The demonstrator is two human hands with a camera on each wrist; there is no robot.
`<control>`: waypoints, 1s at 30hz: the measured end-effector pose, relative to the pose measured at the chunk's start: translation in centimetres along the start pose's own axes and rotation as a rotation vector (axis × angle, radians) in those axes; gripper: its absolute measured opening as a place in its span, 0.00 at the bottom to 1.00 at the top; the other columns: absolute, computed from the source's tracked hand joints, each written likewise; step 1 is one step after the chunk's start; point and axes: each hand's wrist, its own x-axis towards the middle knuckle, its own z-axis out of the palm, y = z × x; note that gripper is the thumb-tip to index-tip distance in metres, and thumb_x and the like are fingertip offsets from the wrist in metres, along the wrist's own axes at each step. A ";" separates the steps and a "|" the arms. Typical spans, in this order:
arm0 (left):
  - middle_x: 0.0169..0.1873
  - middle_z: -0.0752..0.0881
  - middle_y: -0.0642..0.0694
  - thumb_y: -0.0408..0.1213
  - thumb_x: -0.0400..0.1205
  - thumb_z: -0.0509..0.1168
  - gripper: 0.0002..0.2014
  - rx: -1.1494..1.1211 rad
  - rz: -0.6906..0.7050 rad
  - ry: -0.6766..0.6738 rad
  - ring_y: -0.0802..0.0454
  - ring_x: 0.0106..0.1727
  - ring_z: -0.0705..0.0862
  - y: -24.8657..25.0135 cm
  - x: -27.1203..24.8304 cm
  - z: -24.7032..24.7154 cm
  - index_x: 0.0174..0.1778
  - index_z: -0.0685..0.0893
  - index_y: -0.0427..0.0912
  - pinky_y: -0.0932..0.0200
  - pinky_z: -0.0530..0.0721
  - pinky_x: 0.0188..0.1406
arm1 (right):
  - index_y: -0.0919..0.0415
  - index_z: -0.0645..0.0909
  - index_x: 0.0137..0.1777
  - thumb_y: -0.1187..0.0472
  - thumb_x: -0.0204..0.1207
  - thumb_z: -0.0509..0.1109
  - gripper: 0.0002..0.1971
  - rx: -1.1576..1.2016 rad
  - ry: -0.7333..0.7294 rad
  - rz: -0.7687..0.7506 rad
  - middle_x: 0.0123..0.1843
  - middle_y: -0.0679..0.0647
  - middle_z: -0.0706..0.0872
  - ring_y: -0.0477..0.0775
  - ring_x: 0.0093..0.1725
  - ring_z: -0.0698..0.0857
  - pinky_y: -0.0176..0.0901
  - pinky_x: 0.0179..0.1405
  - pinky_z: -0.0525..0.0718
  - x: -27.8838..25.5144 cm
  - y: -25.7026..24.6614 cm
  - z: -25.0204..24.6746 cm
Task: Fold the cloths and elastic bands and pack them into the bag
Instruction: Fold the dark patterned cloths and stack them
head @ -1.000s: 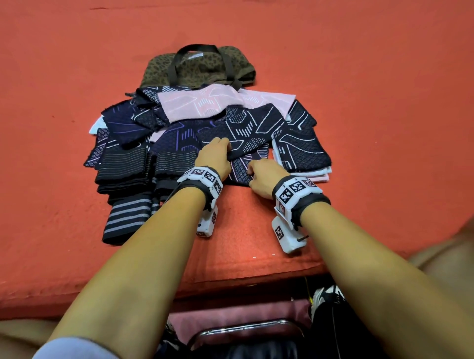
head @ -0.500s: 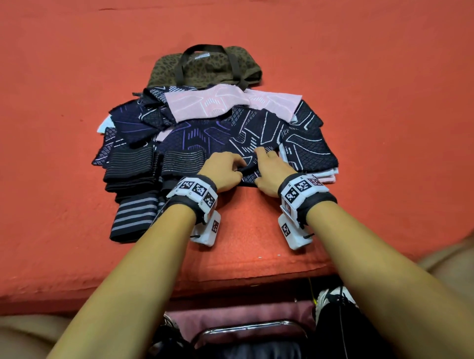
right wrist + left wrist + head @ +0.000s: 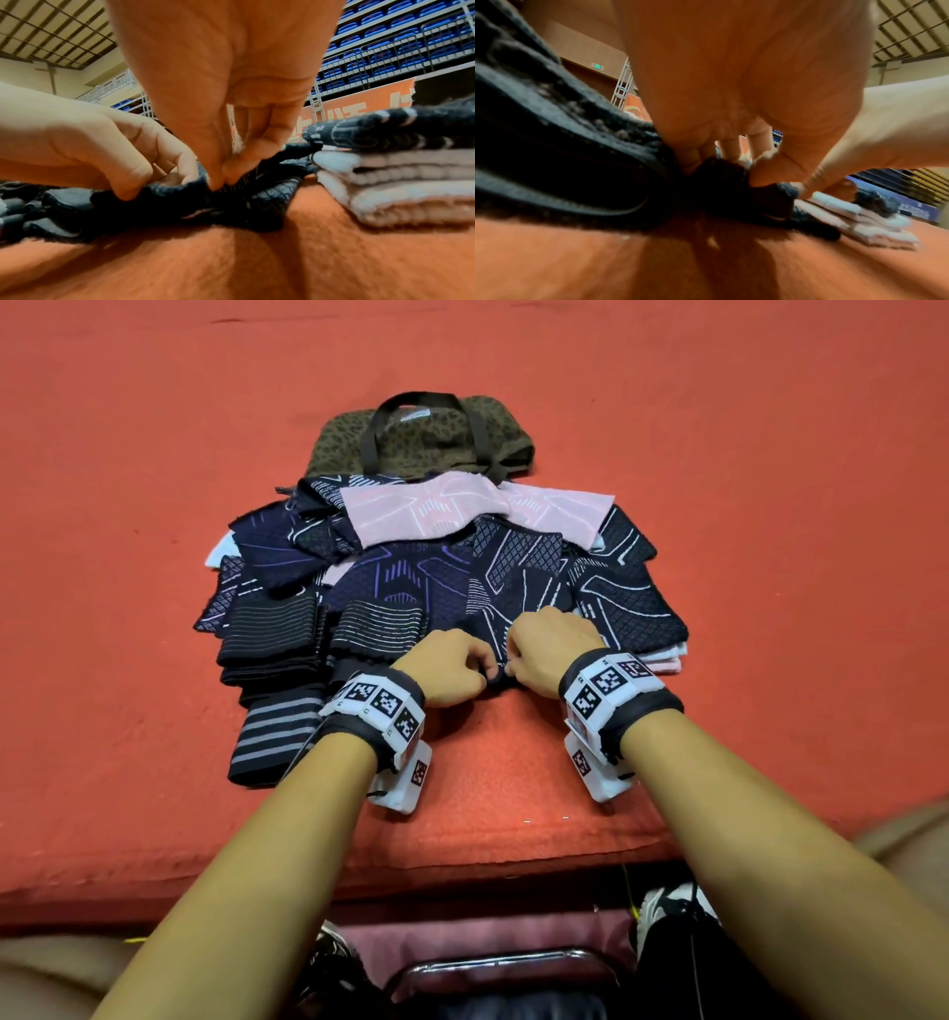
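A pile of dark patterned cloths [image 3: 441,577] and pink cloths [image 3: 477,510] lies on the orange table [image 3: 770,557], in front of an olive leopard-print bag [image 3: 426,433] with dark handles. Striped elastic bands [image 3: 272,634] are stacked at the pile's left. My left hand [image 3: 452,667] and right hand [image 3: 544,644] sit side by side at the near edge of the top dark cloth [image 3: 518,598]. Both pinch that edge [image 3: 231,194] between thumb and fingers. In the left wrist view the left hand's fingers curl round the bunched dark cloth [image 3: 726,178].
A folded stack of pink, white and dark cloths [image 3: 647,629] sits just right of my right hand, also as the folded stack [image 3: 401,182] in the right wrist view. The table's front edge [image 3: 462,880] is near my forearms; a chair frame [image 3: 503,968] and a shoe [image 3: 667,906] lie below.
My hands have come together at the near edge of the top dark cloth, and both now pinch it. The left hand drew back toward me from on top of the cloth.
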 end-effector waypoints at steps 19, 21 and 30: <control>0.57 0.86 0.44 0.37 0.77 0.72 0.16 0.123 -0.053 0.131 0.44 0.60 0.83 -1.7 -0.4 0.3 0.61 0.85 0.47 0.60 0.73 0.56 | 0.60 0.86 0.47 0.53 0.74 0.71 0.11 0.106 -0.478 -0.100 0.46 0.56 0.88 0.56 0.49 0.85 0.44 0.45 0.83 -2.3 -2.2 -0.2; 0.55 0.87 0.45 0.39 0.78 0.72 0.13 0.124 -0.059 0.142 0.45 0.59 0.83 -1.8 -0.5 0.2 0.59 0.86 0.47 0.61 0.73 0.54 | 0.62 0.84 0.53 0.54 0.78 0.66 0.13 0.131 -0.403 -0.074 0.52 0.59 0.87 0.60 0.53 0.85 0.46 0.53 0.83 -2.0 -1.7 0.0; 0.56 0.89 0.45 0.41 0.81 0.68 0.14 0.116 -0.046 0.110 0.46 0.61 0.84 -2.0 -1.1 -0.1 0.63 0.87 0.51 0.56 0.78 0.62 | 0.48 0.70 0.76 0.62 0.75 0.61 0.28 0.143 -0.201 -0.148 0.73 0.53 0.72 0.64 0.68 0.79 0.60 0.66 0.79 -0.9 -0.8 2.0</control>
